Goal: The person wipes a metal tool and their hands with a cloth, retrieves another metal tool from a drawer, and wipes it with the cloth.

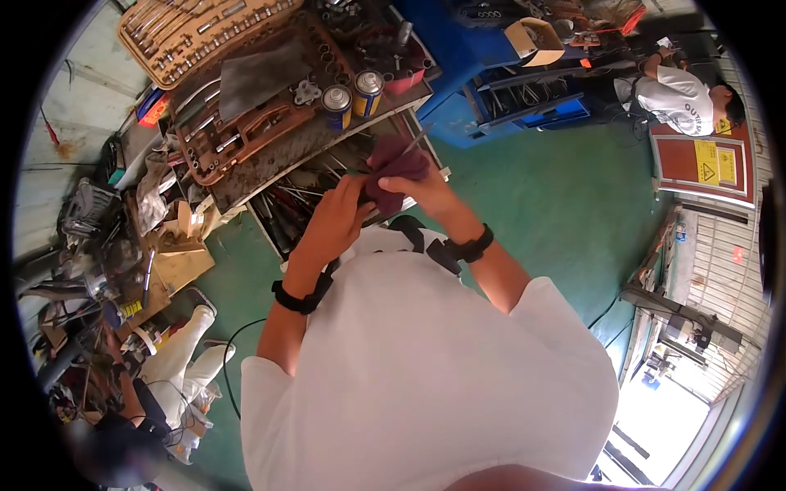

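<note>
A dark red cloth [395,164] is bunched between my two hands, in front of the workbench. My left hand [337,214] holds its left side, fingers bent against it. My right hand [422,186] grips the right side, with the thumb laid over the fabric. A thin metal piece [416,139] sticks up out of the cloth; the rest of it is hidden. Below the hands an open drawer [282,200] holds several long tools. Two spray cans [336,108] stand on the bench beyond the cloth.
Open socket sets [205,37] and a grey pad [262,78] lie on the bench [246,182]. A blue tool cabinet [458,114] stands to the right. One person [679,98] is at the upper right, another [184,360] at the lower left beside clutter. A black cable crosses the floor.
</note>
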`<state>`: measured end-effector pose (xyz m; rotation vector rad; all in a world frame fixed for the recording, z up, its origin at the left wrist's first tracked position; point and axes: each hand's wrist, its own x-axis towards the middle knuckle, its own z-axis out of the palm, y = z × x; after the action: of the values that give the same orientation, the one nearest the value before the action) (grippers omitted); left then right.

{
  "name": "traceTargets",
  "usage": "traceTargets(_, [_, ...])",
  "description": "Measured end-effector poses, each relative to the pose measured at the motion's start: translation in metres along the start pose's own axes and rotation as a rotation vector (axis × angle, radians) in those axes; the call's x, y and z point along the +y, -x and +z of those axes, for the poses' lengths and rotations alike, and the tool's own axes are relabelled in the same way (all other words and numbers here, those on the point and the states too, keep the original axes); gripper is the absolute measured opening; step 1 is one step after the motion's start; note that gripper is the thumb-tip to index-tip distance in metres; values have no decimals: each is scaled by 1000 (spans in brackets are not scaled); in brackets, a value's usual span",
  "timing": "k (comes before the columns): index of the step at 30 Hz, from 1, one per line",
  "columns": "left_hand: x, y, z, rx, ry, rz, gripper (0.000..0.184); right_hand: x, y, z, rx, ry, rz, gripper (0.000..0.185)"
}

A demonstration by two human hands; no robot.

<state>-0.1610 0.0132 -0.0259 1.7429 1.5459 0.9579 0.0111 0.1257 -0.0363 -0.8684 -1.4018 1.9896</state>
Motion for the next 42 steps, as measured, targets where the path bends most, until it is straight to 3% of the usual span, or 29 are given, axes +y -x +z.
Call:
traceTargets(2, [3,-3,-4,-6,-3,-17,35,-12,-4,-16,-34,70,-35,29])
traceTargets(4, [3,-3,-7,-8,-55,-19,34,-26,-9,-31,79,-90,-33,33])
traceTargets(6, [-1,-1,-8,-5,-103,-5,34,-36,-20,-51,89,-221,-189,35])
traceTargets(8, [-9,6,-9,-6,-151,10,34,-65,-23,-65,251,-371,-315,37])
traceTargets(12, [-59,49,6,-170,-152,-267,35,-103,-16,-127,423,-442,-478,41])
traceTargets(14, [-84,73,20,-34,69,-443,36,-101,-3,-147,396,-424,-434,41])
traceTargets(15, [-92,78,21,-91,231,-706,40,-97,0,-151,361,-394,-409,41])
traceTargets(18, [-151,101,47,-57,292,-854,43,-73,10,-154,406,-369,-302,40])
traceTargets(19, [-170,108,54,-77,516,-968,42,-61,12,-160,401,-375,-291,40])
traceTargets(20, [-177,109,62,-71,513,-978,42,-46,15,-168,396,-380,-245,39])
traceTargets(22, [-181,103,73,102,551,-1241,40,-30,15,-172,390,-393,-196,37])
traceTargets(24, [-190,100,78,77,644,-1241,39,-21,19,-175,422,-334,-137,37])
traceTargets(27, [-220,96,96,146,1040,-1276,38,-19,21,-180,432,-299,-96,35])
traceTargets(28, [-231,93,104,150,1039,-1281,38,-20,21,-182,430,-302,-92,35])
traceTargets(30, [-245,87,120,411,907,-1345,33,-21,21,-186,426,-226,-76,34])
traceTargets(32, [-226,68,112,457,896,-1393,40,-14,19,-194,409,-183,-63,33])
traceTargets(34, [-222,52,111,633,984,-1335,50,-6,19,-203,387,-132,-43,32])
traceTargets(36, [-180,37,100,914,1482,-912,56,3,19,-212,337,-59,5,30])
traceTargets(38, [-123,23,82,827,1945,-578,61,6,21,-211,356,-27,53,30])
traceTargets(40, [-63,9,65,641,2139,-302,71,11,25,-208,377,9,94,30])
traceTargets(42, [-22,2,52,542,2183,-196,73,18,25,-208,354,-12,155,31])
